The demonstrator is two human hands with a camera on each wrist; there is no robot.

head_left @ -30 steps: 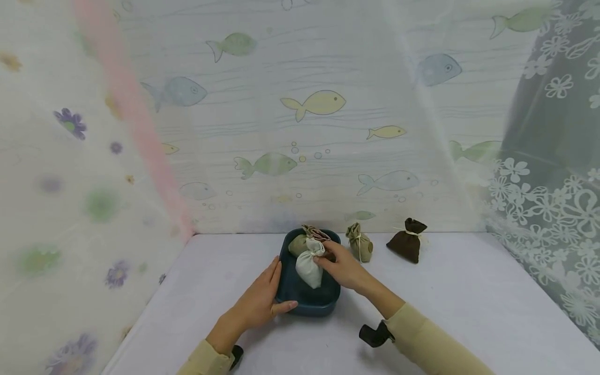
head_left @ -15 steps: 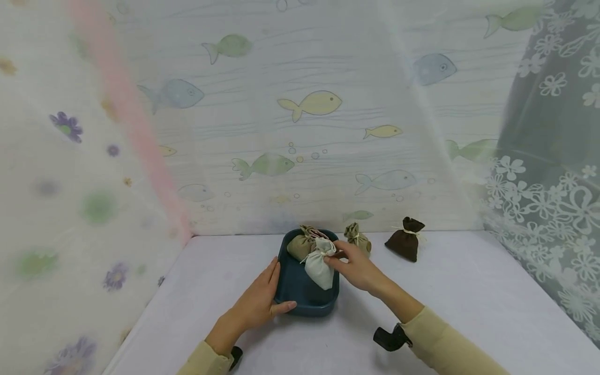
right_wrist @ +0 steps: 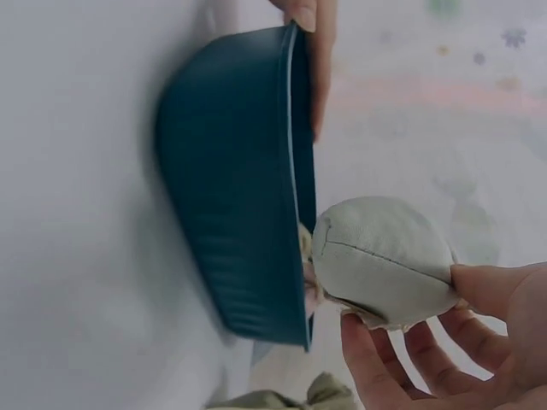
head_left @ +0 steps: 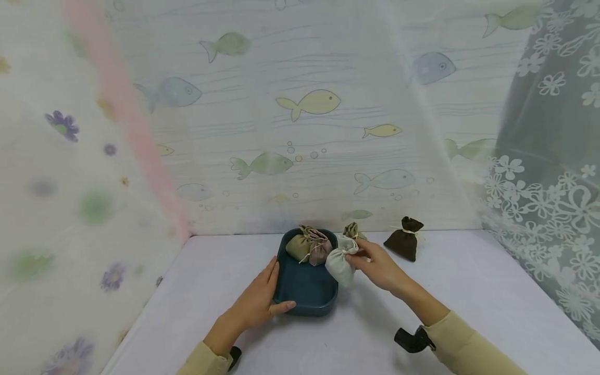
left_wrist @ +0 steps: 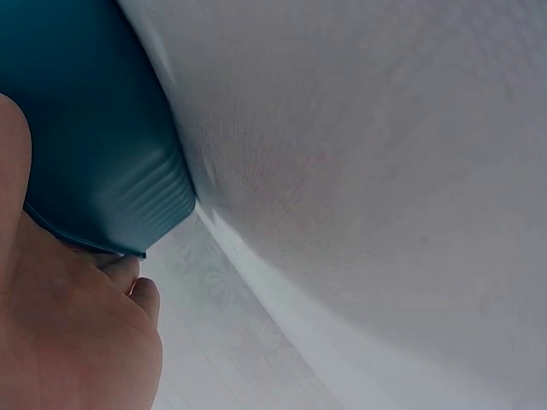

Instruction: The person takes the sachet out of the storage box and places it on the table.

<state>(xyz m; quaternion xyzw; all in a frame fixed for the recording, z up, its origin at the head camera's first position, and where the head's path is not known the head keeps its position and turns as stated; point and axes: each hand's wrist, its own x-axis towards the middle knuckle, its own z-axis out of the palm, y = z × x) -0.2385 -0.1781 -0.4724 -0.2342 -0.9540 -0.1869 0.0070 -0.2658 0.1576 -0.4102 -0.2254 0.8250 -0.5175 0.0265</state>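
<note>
My left hand (head_left: 255, 294) holds the near left corner of a dark teal tub (head_left: 307, 307), its thumb at the front rim and its fingers along the left side. My right hand (head_left: 379, 265) pinches a small white drawstring pouch (head_left: 341, 264) near its tied neck. This pouch hangs at the tub's right rim, its rounded bottom (right_wrist: 380, 256) large in the right wrist view. Inside the tub's far end lie an olive pouch (head_left: 297, 248) and a pinkish-brown pouch (head_left: 320, 251). The left wrist view shows the left hand (left_wrist: 77, 333) against the tub's outer wall (left_wrist: 102, 145).
Behind the right hand stands another olive pouch (head_left: 351, 229), partly hidden. A dark brown pouch (head_left: 402, 244) tied with pale cord sits farther right. A white cloth covers the table (head_left: 211, 271). A fish-patterned curtain (head_left: 225, 125) hangs along its back edge.
The right hand has carried the white pouch rightward from above the tub to its right rim, uncovering the pinkish-brown pouch. The left hand has stayed on the tub.
</note>
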